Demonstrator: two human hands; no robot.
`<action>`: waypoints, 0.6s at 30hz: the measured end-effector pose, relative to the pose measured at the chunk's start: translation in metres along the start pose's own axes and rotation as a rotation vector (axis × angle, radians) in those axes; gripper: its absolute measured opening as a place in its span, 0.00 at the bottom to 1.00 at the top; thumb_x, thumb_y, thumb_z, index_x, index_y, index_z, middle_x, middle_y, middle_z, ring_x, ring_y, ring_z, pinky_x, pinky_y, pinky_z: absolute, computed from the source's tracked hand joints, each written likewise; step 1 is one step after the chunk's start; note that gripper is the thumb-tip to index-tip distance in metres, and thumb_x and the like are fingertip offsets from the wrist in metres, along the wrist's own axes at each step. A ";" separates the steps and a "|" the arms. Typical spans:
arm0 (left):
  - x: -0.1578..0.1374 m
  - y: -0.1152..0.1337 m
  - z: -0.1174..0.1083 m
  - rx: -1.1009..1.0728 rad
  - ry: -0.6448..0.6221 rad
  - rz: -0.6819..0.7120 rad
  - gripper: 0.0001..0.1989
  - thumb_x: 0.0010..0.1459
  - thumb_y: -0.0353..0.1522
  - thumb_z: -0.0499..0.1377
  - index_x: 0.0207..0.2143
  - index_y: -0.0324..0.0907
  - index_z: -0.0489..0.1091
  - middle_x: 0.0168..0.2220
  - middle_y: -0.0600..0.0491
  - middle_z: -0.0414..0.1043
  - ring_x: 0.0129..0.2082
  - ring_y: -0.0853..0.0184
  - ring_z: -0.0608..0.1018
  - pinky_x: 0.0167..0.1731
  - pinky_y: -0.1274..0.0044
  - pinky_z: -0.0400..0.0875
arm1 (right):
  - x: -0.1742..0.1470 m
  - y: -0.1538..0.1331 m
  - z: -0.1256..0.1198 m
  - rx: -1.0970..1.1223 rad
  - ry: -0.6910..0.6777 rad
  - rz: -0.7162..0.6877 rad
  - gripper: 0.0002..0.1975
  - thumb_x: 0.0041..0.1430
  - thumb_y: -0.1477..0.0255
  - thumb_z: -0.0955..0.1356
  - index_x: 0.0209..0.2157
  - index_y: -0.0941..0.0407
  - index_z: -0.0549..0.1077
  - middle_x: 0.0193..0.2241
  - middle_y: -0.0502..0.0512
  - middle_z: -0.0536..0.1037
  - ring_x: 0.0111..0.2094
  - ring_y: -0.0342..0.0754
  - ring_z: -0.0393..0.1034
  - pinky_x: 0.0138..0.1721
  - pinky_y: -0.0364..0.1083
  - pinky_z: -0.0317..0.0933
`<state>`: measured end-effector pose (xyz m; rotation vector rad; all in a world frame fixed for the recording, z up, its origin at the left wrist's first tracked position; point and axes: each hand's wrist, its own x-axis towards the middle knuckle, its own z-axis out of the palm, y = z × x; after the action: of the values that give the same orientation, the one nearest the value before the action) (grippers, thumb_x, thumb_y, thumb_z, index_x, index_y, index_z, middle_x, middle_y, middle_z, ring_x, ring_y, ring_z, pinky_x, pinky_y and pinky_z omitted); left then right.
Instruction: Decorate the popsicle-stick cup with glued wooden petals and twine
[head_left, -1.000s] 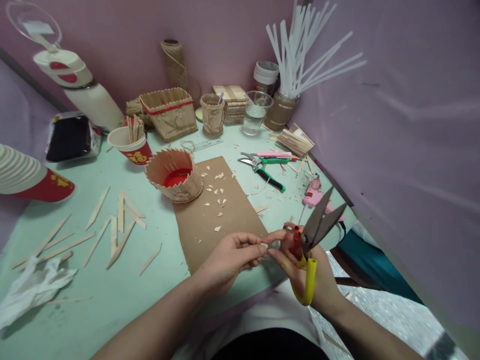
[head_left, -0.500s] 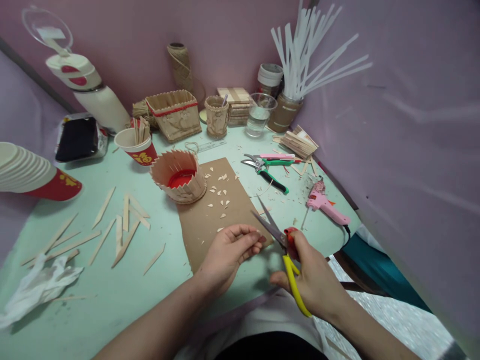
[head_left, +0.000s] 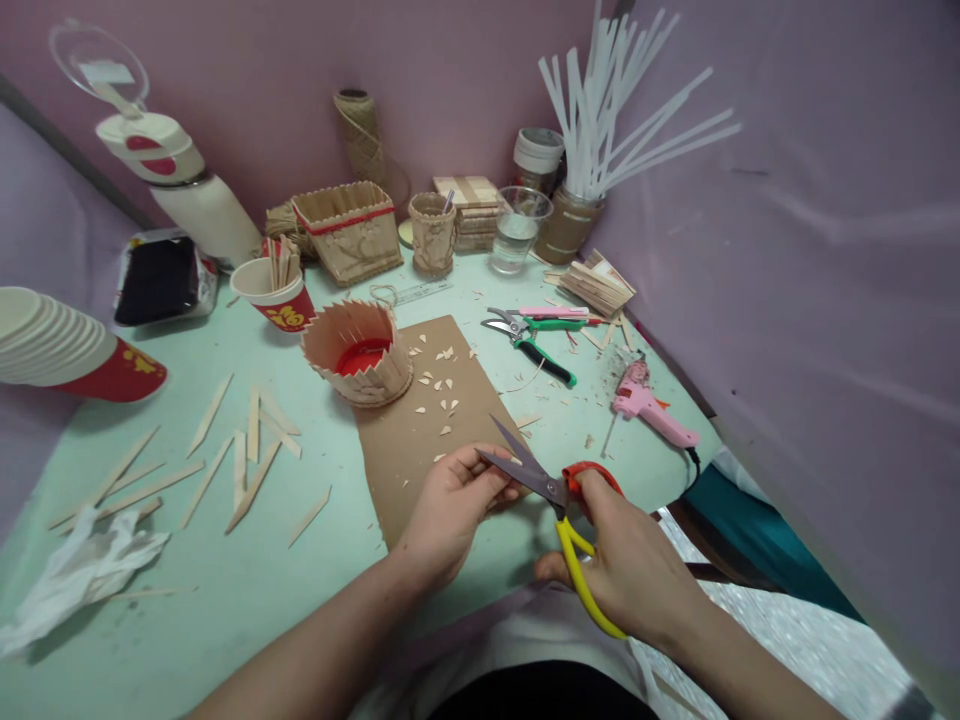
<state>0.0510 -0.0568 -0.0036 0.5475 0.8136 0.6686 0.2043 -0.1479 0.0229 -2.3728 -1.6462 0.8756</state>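
Note:
My right hand (head_left: 626, 560) grips scissors (head_left: 553, 490) with one red and one yellow handle loop, their blades spread. My left hand (head_left: 457, 505) is closed in a pinch on a small pale wood piece (head_left: 516, 461), mostly hidden by the fingers. The blades reach over the left fingertips, around the wood piece. Under the left hand lies a brown cardboard sheet (head_left: 397, 450), with several small teardrop-shaped wood chips (head_left: 448, 384) scattered on it. A round basket of wooden sticks (head_left: 367, 370) with a red bottom overlaps the sheet's far left part.
Loose wooden sticks (head_left: 240, 470) and a crumpled tissue (head_left: 90, 575) lie at left. Green-handled pruning shears (head_left: 544, 360) and a pink glue gun (head_left: 652, 410) lie at right. Behind stand a rectangular basket (head_left: 352, 235), a water cup (head_left: 514, 240) and a jar of white glue sticks (head_left: 570, 225).
The scissors have moved left and closer to my left hand, so the blades now lie over its fingertips. My left hand has barely moved.

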 end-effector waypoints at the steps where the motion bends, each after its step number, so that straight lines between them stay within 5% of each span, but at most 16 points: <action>1: 0.000 0.000 0.000 0.002 0.005 -0.001 0.16 0.42 0.38 0.72 0.29 0.38 0.72 0.25 0.55 0.72 0.26 0.73 0.72 0.33 0.78 0.67 | 0.000 0.000 0.000 -0.002 -0.005 0.001 0.29 0.43 0.55 0.75 0.40 0.52 0.60 0.37 0.53 0.73 0.34 0.53 0.69 0.31 0.45 0.54; 13: 0.000 -0.001 0.000 0.041 -0.037 0.028 0.14 0.45 0.37 0.71 0.28 0.37 0.74 0.23 0.56 0.71 0.25 0.74 0.71 0.30 0.81 0.64 | 0.000 0.000 0.004 -0.059 -0.092 0.051 0.24 0.52 0.49 0.67 0.35 0.51 0.55 0.31 0.52 0.74 0.30 0.56 0.70 0.30 0.47 0.51; 18: 0.001 -0.002 -0.001 0.069 -0.043 -0.002 0.14 0.43 0.37 0.71 0.27 0.37 0.75 0.23 0.54 0.73 0.25 0.74 0.72 0.30 0.80 0.66 | -0.002 0.003 0.009 0.048 -0.111 0.069 0.15 0.56 0.59 0.65 0.33 0.50 0.54 0.27 0.51 0.76 0.29 0.54 0.71 0.30 0.46 0.50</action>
<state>0.0519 -0.0576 -0.0060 0.6212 0.7990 0.6269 0.2020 -0.1532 0.0150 -2.4019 -1.5708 1.0639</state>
